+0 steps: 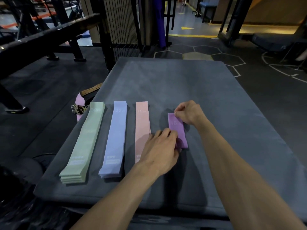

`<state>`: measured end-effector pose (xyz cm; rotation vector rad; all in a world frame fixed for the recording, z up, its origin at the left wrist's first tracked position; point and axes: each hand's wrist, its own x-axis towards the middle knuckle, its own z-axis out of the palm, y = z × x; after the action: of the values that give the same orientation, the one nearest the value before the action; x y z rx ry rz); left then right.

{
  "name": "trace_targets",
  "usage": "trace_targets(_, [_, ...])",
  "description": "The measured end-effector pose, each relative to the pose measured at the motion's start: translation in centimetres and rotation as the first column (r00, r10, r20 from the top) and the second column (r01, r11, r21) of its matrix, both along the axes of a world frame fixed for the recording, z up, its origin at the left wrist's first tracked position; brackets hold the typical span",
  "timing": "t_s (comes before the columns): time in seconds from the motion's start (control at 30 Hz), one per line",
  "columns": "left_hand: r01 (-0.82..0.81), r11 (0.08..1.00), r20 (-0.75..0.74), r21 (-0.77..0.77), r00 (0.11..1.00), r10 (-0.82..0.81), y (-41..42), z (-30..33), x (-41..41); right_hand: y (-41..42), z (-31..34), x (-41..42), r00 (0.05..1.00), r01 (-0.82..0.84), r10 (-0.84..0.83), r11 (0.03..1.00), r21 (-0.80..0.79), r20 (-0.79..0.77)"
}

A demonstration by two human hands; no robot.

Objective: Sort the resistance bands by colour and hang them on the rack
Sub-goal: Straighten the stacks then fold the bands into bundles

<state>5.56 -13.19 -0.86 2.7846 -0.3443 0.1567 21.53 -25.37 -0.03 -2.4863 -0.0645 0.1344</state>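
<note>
- The purple band [177, 130] lies flat on the grey mat [207, 90], a little toward 3 o'clock from the mat's middle, printed "10" near its far end.
- The right hand [191, 112] pinches the band's far corner at 12 o'clock, fingers curled together on the edge.
- The left hand [160, 151] covers the band's near end at 6 o'clock; its fingers [172, 135] are bent onto the band's edge, though the exact grip is hidden under the hand.
- Just at 9 o'clock from the purple band lies the pink band [142, 127], marked "15"; the left hand overlaps its near part.
- Further toward 9 o'clock is the blue stack [114, 138], marked "20", several bands deep.
- At the far 9 o'clock side sits the green stack [84, 143], marked "30", about 4 layers showing at its near end.
- All 4 lie lengthwise, side by side and apart from each other.
- Off the mat's edge at 10 o'clock lie a brown belt [91, 91], a leopard-print belt [79, 109] with a metal buckle, and a pink strip [79, 103] beneath them.
- A black wire rack [121, 24] stands at 12 o'clock beyond the mat.
</note>
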Motion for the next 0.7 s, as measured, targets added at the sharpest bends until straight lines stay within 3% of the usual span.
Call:
trace_targets(0.17, [-0.060, 0.997, -0.050, -0.058, 0.997, 0.057, 0.1, 0.2, 0.7, -0.1, -0.3, -0.1, 1.000, 0.024, -0.024, 1.000, 0.009, 0.012])
trace_targets(0.33, [-0.191, 0.973, -0.209, -0.132, 0.964, 0.161, 0.5, 1.6, 3.1, -1.6, 0.4, -0.2, 0.996, 0.076, -0.070, 0.992, 0.102, -0.064])
trace_targets(0.53, [-0.382, 0.819, -0.389, -0.428, 0.896, 0.215, 0.8, 1.2, 5.6, -3.0, 0.6, -1.3, 0.963, 0.232, -0.150, 0.884, 0.405, -0.226])
trace_targets(0.7, [-0.380, 0.793, -0.406, -0.477, 0.895, 0.185, 0.1, 0.7, 6.4, -3.0, 0.1, -2.0, 0.972, 0.213, -0.147, 0.882, 0.421, -0.182])
